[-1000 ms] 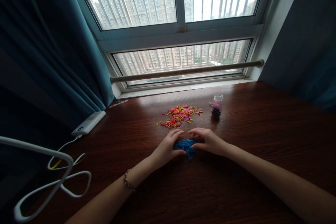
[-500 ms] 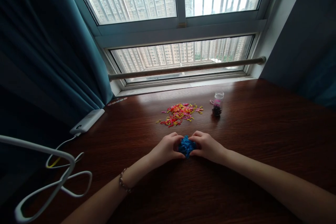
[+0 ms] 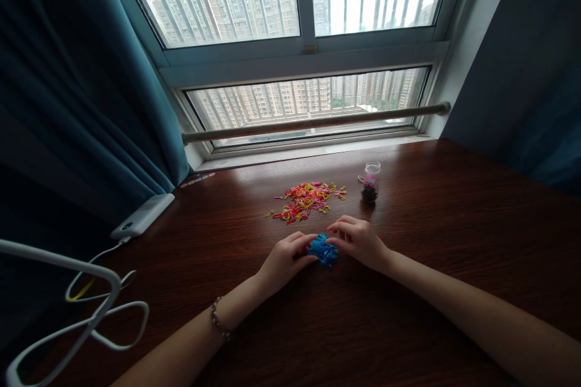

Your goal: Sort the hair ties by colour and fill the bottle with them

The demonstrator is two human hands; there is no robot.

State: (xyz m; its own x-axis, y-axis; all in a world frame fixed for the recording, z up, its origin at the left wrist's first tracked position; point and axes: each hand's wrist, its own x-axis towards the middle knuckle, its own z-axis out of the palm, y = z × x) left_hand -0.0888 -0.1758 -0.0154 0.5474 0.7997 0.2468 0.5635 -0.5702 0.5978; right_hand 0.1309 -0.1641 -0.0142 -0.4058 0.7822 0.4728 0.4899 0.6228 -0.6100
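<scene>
A small heap of blue bands (image 3: 324, 250), like little hair ties, lies on the dark wooden table between my hands. My left hand (image 3: 287, 258) curves around its left side, thumb and fingers apart, the fingertips at the heap's edge. On the other side my right hand (image 3: 358, 240) is lifted slightly, fingers apart, its thumb tip close to the heap's upper right; whether it touches is unclear. Farther back is a loose spread of red, pink and yellow bands (image 3: 306, 199).
A clear jar (image 3: 371, 181) with dark and pink contents stands at the back right. At the left lie a white device (image 3: 143, 217) and its white cable (image 3: 120, 308). Beyond the table are a blue curtain (image 3: 136, 103) and a window with a horizontal rail (image 3: 313, 124).
My hands have loosened from around the blue heap. The right hand has lifted up and away a little, and the heap looks more spread out. The view has shifted slightly.
</scene>
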